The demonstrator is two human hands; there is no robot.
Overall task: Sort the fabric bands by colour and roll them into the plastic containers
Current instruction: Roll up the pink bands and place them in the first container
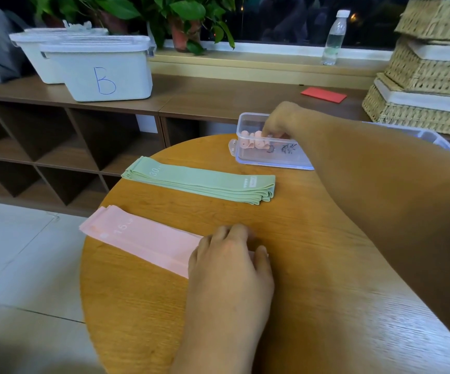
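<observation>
Left hand (229, 255): fingers loosely spread and laid flat on the near end of the pink bands (142, 238), a flat stack marked 15 that is set at the left edge of the table (312, 252). Right hand (281, 122): fingertips are dipped into the clear box (275, 159) at the table's far side and set against the pink rolls (253, 141) inside; whether a roll is pinched cannot be told. Green bands (199, 182), marked 30, are stacked flat between the pink stack and the box.
</observation>
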